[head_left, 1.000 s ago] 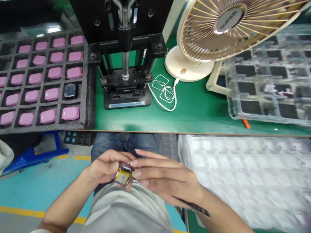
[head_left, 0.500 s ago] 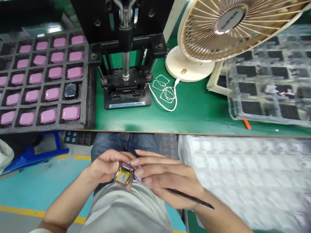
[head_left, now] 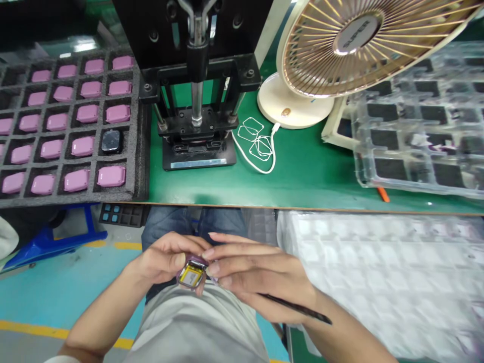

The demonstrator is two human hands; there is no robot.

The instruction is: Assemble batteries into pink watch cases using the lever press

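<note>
My left hand [head_left: 168,259] is closed on a purple watch case [head_left: 191,274], held low in front of my shirt. The case's open side faces up and shows a yellow-edged battery [head_left: 191,277] inside. My right hand [head_left: 264,280] reaches in from the right, fingertips at the case's right edge. A thin black pen-like tool [head_left: 298,307] is tucked in that hand and sticks out toward the wrist; its front end is hidden. Under the right fingertips a small purple piece [head_left: 214,279] shows in part, and how it is held I cannot make out.
A foam tray [head_left: 138,166] with purple watch cases and one black watch [head_left: 111,141] lies left. A black press [head_left: 196,126] stands mid-bench, thin white frames [head_left: 260,146] and a cable beside it. Right are a fan [head_left: 313,108], clear trays [head_left: 412,186] and a white tray [head_left: 351,272].
My right fingertips have shifted slightly left, closer over the case's edge, and less of the small purple piece shows. The left hand keeps its hold on the case.
</note>
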